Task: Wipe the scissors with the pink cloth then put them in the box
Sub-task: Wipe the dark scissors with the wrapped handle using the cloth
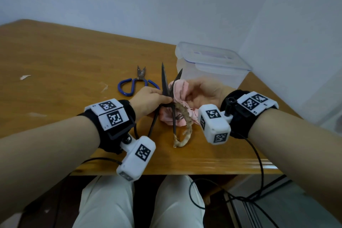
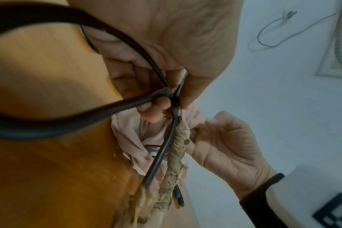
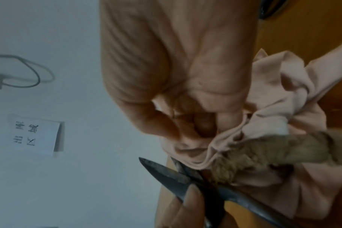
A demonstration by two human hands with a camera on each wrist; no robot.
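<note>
A pair of black scissors point(image 1: 164, 81) stands with its blades apart and pointing away from me; one handle loop is wrapped in frayed tan cloth point(image 1: 186, 126). My left hand point(image 1: 162, 99) pinches the scissors at the pivot point(image 2: 171, 98). To the right, my right hand point(image 1: 187, 95) grips the bunched pink cloth point(image 1: 180, 88) against the right blade, near the pivot. The blades point(image 3: 166, 174) show in the right wrist view below the pink cloth point(image 3: 283, 92). The clear plastic box point(image 1: 212, 63), lid on top, stands at the back right of the table.
A second pair of scissors with blue handles point(image 1: 136, 83) lies on the wooden table point(image 1: 64, 61) left of the held pair. The table's front edge is just below my wrists, and its right edge runs close to the box. Cables hang at the lower right.
</note>
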